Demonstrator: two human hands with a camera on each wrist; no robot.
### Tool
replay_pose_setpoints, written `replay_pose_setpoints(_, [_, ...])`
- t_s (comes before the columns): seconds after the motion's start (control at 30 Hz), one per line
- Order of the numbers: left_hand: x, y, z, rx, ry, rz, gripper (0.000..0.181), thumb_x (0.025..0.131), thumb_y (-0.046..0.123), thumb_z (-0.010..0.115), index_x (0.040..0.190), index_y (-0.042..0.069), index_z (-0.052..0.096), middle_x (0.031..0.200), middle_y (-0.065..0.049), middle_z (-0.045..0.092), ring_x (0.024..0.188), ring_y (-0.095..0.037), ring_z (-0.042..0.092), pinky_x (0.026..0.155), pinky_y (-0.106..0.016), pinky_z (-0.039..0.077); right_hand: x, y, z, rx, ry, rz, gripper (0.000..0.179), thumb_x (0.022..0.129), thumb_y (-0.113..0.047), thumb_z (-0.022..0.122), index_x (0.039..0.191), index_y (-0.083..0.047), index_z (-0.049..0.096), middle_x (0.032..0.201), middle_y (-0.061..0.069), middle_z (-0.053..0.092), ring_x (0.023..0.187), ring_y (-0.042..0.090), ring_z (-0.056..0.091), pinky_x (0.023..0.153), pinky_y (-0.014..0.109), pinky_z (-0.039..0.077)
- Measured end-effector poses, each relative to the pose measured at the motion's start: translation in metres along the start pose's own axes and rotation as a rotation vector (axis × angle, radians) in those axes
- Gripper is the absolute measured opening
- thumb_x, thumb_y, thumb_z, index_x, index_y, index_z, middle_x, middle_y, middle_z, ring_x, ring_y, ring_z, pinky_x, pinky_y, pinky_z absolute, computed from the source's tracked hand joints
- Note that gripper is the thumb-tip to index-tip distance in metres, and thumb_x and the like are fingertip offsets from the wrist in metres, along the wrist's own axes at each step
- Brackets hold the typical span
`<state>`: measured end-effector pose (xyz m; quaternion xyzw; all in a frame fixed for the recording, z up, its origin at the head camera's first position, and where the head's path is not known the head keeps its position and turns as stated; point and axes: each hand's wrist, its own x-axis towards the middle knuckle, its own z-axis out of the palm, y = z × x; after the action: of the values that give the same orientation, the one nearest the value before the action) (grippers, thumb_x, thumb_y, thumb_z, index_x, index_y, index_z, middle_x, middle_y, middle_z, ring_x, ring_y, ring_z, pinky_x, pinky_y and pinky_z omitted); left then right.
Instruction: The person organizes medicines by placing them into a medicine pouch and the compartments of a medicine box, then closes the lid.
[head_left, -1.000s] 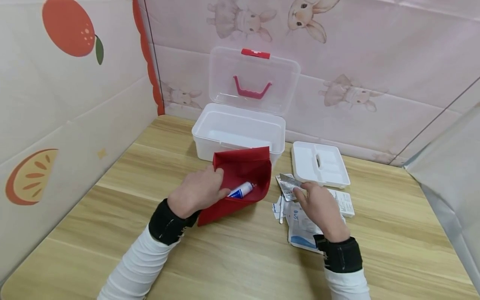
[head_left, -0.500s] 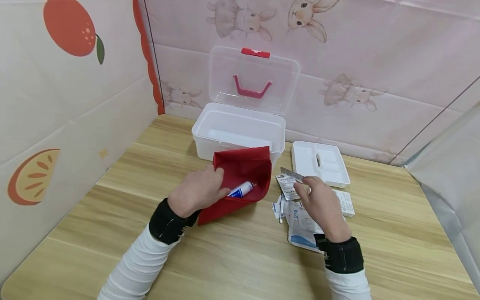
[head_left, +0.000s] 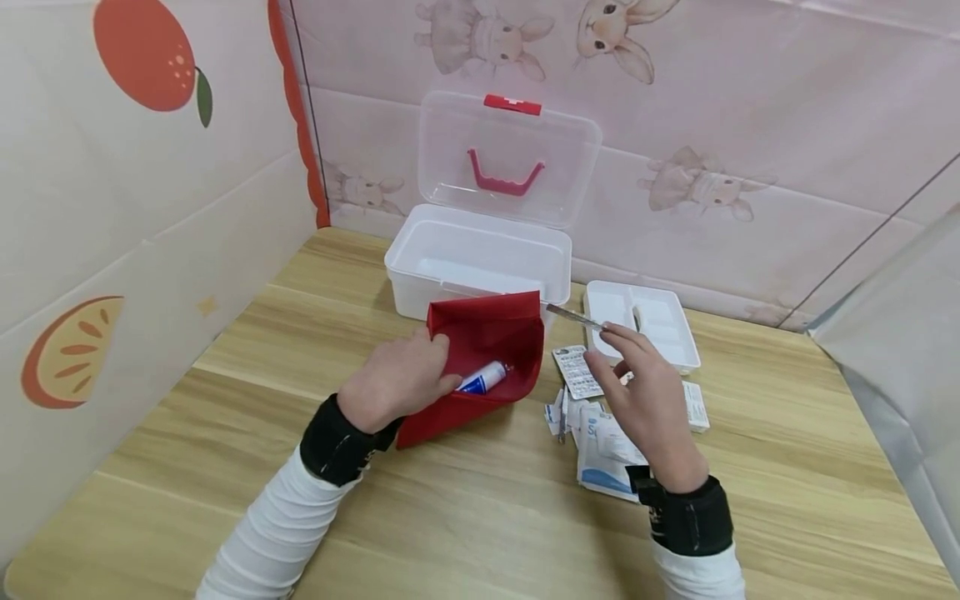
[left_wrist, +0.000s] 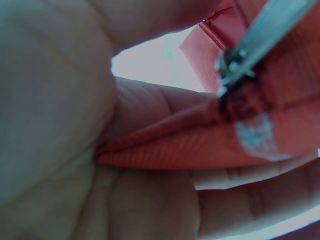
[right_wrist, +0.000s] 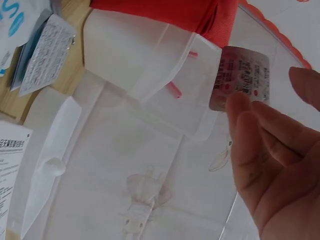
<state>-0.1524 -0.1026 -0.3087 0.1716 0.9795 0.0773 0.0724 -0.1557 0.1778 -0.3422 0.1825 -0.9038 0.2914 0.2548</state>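
My left hand (head_left: pixel 393 383) grips the edge of a red zippered pouch (head_left: pixel 491 333), whose mouth gapes open. The pouch's fabric and metal zipper pull (left_wrist: pixel 240 65) show close up in the left wrist view. A blue and white tube (head_left: pixel 483 378) lies inside the pouch. To the right, my right hand (head_left: pixel 648 400) holds a blister pack (head_left: pixel 573 317) by its end, edge-on to the head view, raised beside the pouch mouth. In the right wrist view the blister pack (right_wrist: pixel 242 77) sits at the fingertips, and the thumb stands apart from it. A second blister pack (head_left: pixel 577 372) lies on the table below.
Behind the pouch stands a clear plastic box (head_left: pixel 480 250) with its lid raised against the wall. A white divided tray (head_left: pixel 667 325) lies to its right. Near my right hand are a white box (head_left: pixel 696 407), packets (head_left: pixel 603 467) and a thin stick-like item (head_left: pixel 564 415).
My right hand has lifted the blister pack up from the pile toward the pouch, tilting it edge-on. The left hand and the pouch have stayed in place.
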Motion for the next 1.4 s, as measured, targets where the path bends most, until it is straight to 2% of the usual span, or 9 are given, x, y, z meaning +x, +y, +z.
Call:
replay_pose_setpoints(0.13, [0.000, 0.000, 0.000, -0.002, 0.005, 0.002, 0.047, 0.083, 0.035, 0.064, 0.110, -0.002, 0.051, 0.094, -0.018, 0.053, 0.069, -0.023, 0.052, 0.051, -0.030, 0.049, 0.001, -0.008, 0.000, 0.041, -0.001, -0.085, 0.036, 0.084, -0.023, 0.067, 0.113, -0.003, 0.063, 0.119, 0.014, 0.061, 0.063, 0.012, 0.056, 0.047, 0.034, 0.050])
replay_pose_setpoints(0.3, [0.000, -0.001, 0.000, 0.005, 0.005, 0.012, 0.046, 0.084, 0.035, 0.064, 0.109, -0.002, 0.051, 0.092, -0.017, 0.053, 0.068, -0.023, 0.052, 0.051, -0.031, 0.049, -0.001, -0.016, 0.004, 0.043, -0.053, -0.142, 0.039, 0.080, -0.023, 0.071, 0.115, -0.007, 0.063, 0.117, 0.012, 0.063, 0.065, 0.011, 0.055, 0.047, 0.032, 0.049])
replay_pose_setpoints(0.5, [0.000, -0.001, 0.000, 0.005, 0.007, 0.010, 0.045, 0.084, 0.035, 0.063, 0.108, -0.002, 0.051, 0.090, -0.016, 0.052, 0.068, -0.022, 0.051, 0.051, -0.031, 0.047, -0.001, -0.022, 0.015, 0.018, -0.149, -0.204, 0.041, 0.080, -0.029, 0.070, 0.114, -0.007, 0.063, 0.116, 0.009, 0.063, 0.069, 0.011, 0.056, 0.053, 0.031, 0.052])
replay_pose_setpoints(0.67, [0.000, -0.001, -0.001, 0.002, 0.013, 0.013, 0.044, 0.084, 0.035, 0.063, 0.107, -0.001, 0.051, 0.090, -0.016, 0.053, 0.068, -0.022, 0.052, 0.051, -0.031, 0.049, -0.004, -0.028, 0.029, 0.001, -0.252, -0.203, 0.043, 0.081, -0.033, 0.069, 0.116, -0.008, 0.062, 0.119, 0.007, 0.062, 0.071, 0.011, 0.057, 0.058, 0.028, 0.053])
replay_pose_setpoints(0.93, [0.000, -0.001, 0.000, -0.003, 0.017, 0.016, 0.045, 0.082, 0.035, 0.065, 0.106, -0.001, 0.052, 0.092, -0.016, 0.055, 0.068, -0.022, 0.052, 0.055, -0.033, 0.052, -0.009, -0.039, 0.048, -0.022, -0.299, -0.282, 0.042, 0.081, -0.038, 0.067, 0.113, -0.011, 0.064, 0.118, 0.006, 0.062, 0.097, 0.016, 0.060, 0.073, 0.035, 0.055])
replay_pose_setpoints(1.07, [0.000, -0.001, 0.000, 0.007, 0.012, 0.010, 0.046, 0.083, 0.036, 0.064, 0.107, -0.001, 0.052, 0.092, -0.017, 0.054, 0.067, -0.022, 0.052, 0.053, -0.033, 0.051, -0.010, -0.043, 0.054, -0.025, -0.340, -0.295, 0.044, 0.081, -0.041, 0.067, 0.114, -0.012, 0.064, 0.119, 0.005, 0.062, 0.102, 0.015, 0.057, 0.074, 0.034, 0.055])
replay_pose_setpoints(1.2, [0.001, -0.001, 0.000, 0.014, 0.013, 0.007, 0.046, 0.083, 0.036, 0.064, 0.106, -0.002, 0.052, 0.092, -0.017, 0.054, 0.066, -0.022, 0.052, 0.052, -0.033, 0.050, -0.010, -0.045, 0.057, -0.041, -0.373, -0.291, 0.046, 0.082, -0.044, 0.064, 0.115, -0.012, 0.064, 0.120, 0.004, 0.061, 0.100, 0.015, 0.058, 0.071, 0.034, 0.055])
replay_pose_setpoints(1.33, [0.001, -0.001, 0.000, 0.015, 0.018, 0.017, 0.044, 0.083, 0.035, 0.065, 0.105, -0.001, 0.052, 0.090, -0.017, 0.054, 0.065, -0.022, 0.052, 0.052, -0.033, 0.051, -0.011, -0.043, 0.060, -0.073, -0.426, -0.261, 0.056, 0.085, -0.050, 0.058, 0.126, -0.013, 0.056, 0.131, 0.004, 0.055, 0.098, 0.018, 0.060, 0.073, 0.036, 0.055])
replay_pose_setpoints(1.4, [0.001, -0.001, 0.001, 0.016, 0.018, 0.021, 0.044, 0.084, 0.035, 0.064, 0.105, -0.001, 0.052, 0.090, -0.016, 0.055, 0.065, -0.021, 0.052, 0.053, -0.033, 0.052, -0.012, -0.042, 0.061, -0.089, -0.458, -0.235, 0.061, 0.085, -0.052, 0.055, 0.134, -0.015, 0.047, 0.138, 0.002, 0.048, 0.090, 0.018, 0.062, 0.071, 0.035, 0.055])
